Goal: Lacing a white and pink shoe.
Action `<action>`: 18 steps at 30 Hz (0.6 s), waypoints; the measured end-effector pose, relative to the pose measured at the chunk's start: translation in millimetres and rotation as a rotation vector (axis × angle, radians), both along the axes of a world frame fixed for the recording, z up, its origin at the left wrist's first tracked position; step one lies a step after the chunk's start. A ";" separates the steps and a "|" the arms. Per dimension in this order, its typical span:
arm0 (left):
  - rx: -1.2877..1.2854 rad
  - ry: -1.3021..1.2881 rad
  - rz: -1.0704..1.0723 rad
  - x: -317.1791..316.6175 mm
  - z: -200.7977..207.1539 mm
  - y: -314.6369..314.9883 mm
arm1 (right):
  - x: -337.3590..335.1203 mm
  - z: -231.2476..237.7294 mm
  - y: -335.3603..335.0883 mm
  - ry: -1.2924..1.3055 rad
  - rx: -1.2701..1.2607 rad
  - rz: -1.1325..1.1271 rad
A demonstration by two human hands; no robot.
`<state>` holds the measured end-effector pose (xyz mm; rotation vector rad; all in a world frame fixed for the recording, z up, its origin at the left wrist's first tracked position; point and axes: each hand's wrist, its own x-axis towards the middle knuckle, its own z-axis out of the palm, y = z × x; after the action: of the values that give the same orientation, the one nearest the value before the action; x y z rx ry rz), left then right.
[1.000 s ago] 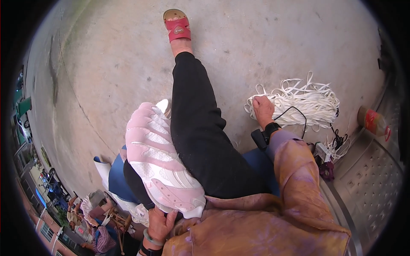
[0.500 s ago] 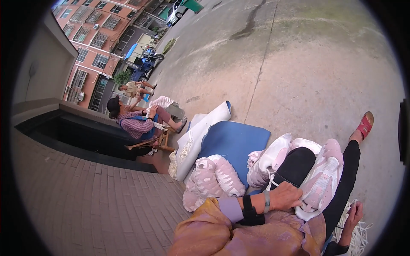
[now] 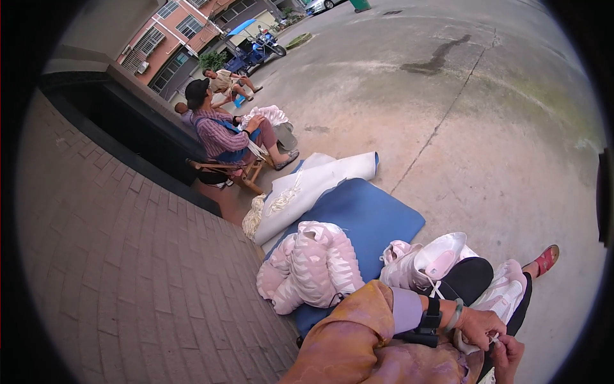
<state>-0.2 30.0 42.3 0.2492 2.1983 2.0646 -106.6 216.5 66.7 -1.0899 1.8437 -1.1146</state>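
Note:
A pink and white sneaker (image 3: 501, 296) lies on my lap, partly covered by my hands and cut off from clear sight at its near end. My left hand (image 3: 480, 328), with a bangle and a black strap at the wrist, is closed at the near end of that shoe. Right against it, my right hand (image 3: 508, 356) pinches a white shoelace (image 3: 495, 339) between its fingertips. The left fingers also meet at this lace. Left of my lap, another pink and white sneaker (image 3: 441, 259) stands beside a black rounded pad (image 3: 472, 281).
Several pink-white shoe uppers (image 3: 313, 262) are heaped on a blue mat (image 3: 368, 208). Behind lies a rolled white sheet (image 3: 320, 182) with cream laces (image 3: 281, 201). A person (image 3: 224, 131) sits on a wooden chair by the brick wall (image 3: 121, 256); another person (image 3: 224, 82) sits farther back.
My right hand has come up from the bundle of white laces at the lower right to meet my left hand at the shoe. My view has tilted, and the scene sits lower.

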 end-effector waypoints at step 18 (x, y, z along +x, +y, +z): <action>-0.318 -0.072 0.221 62.4 21.0 -103.0 | -146.9 -203.4 200.2 0.374 0.657 -0.554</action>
<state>62.2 -73.0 63.2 -0.1003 2.5603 1.7442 -253.5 416.7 -136.6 -0.4211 2.6461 -0.4956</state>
